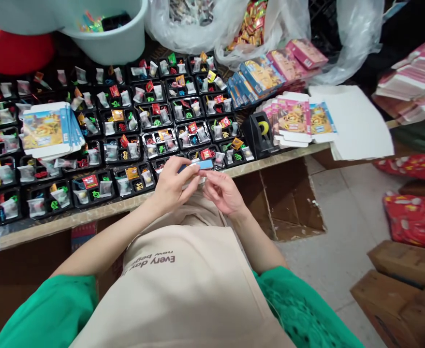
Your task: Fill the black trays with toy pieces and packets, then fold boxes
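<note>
At the table's front edge, my left hand point(176, 182) grips a small blue carton point(204, 165), seen nearly edge-on with a white flap near my fingertips. My right hand point(224, 192) meets it from the other side, its fingers curled and pinched at the carton's near edge; exactly what they pinch is partly hidden. Just beyond my hands, a black tray point(160, 143) holds small wrapped packets and coloured bits in compartments, one of several such trays in rows. A stack of blue flat cartons point(43, 128) lies over the trays on the left.
A tape dispenser point(261, 134) stands right of the trays, beside pink flat cartons point(294, 116) and a white sheet point(357, 121). Filled blue boxes point(261, 75) sit behind. Along the back are a pale bucket point(114, 46), a red tub point(14, 53) and plastic bags point(186, 36).
</note>
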The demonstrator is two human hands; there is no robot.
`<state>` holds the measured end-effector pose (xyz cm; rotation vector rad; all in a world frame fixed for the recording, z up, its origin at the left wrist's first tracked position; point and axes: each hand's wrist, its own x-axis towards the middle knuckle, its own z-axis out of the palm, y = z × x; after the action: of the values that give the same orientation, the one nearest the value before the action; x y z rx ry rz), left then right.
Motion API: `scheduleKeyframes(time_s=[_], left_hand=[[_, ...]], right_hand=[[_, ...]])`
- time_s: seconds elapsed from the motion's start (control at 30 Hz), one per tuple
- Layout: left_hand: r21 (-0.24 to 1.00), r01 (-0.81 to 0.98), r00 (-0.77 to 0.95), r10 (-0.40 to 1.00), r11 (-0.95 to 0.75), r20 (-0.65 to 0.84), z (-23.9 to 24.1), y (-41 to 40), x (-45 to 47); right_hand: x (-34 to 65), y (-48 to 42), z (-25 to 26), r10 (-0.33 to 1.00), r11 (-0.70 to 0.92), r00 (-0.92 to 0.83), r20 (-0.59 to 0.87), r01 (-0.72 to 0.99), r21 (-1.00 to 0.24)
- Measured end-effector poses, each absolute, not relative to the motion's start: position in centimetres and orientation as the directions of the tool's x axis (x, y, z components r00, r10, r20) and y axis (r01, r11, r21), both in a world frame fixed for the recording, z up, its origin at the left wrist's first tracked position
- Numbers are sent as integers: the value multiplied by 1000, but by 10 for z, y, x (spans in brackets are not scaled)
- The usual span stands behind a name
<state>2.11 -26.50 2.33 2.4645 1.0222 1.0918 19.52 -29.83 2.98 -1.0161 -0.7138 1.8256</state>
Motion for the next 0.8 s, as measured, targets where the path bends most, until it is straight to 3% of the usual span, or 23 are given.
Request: scheduleKeyframes(time_s=[0.1,0.2,0.27,0.33,0.43,0.5,0.6,0.7,0.8], left_hand=[[512,524,357,721,-681,594,22,-260,31],[628,462,227,767,-627,600,27,-256,28],[750,412,108,845,-518,524,34,-255,14],[843,351,29,905,-407,425,39,-254,-11],[924,223,157,947,-310,280,42,-255,-58],[947,153,309,924,-282,225,41,-258,-84],[925,234,463,871,-299,165,34,-278,-92],[872,356,601,797,-337,63,25,-310,-67],[879,336,604,793,-339,76,19,-319,-51]], right_hand=[[198,-303,29,968,-234,-121,-221,-101,-967],[205,-309,23,999,-38,26,-33,224,-974],[209,-311,17,987,22,146,73,320,-947],[210,-312,9,982,52,154,111,345,-937],[203,-313,2,991,124,-3,131,342,-931],[196,-315,2,969,247,-94,228,399,-883],[183,-314,10,839,541,-346,419,463,-702],[172,-302,21,621,774,-587,519,359,-521],[171,-282,33,586,789,-633,506,301,-536]])
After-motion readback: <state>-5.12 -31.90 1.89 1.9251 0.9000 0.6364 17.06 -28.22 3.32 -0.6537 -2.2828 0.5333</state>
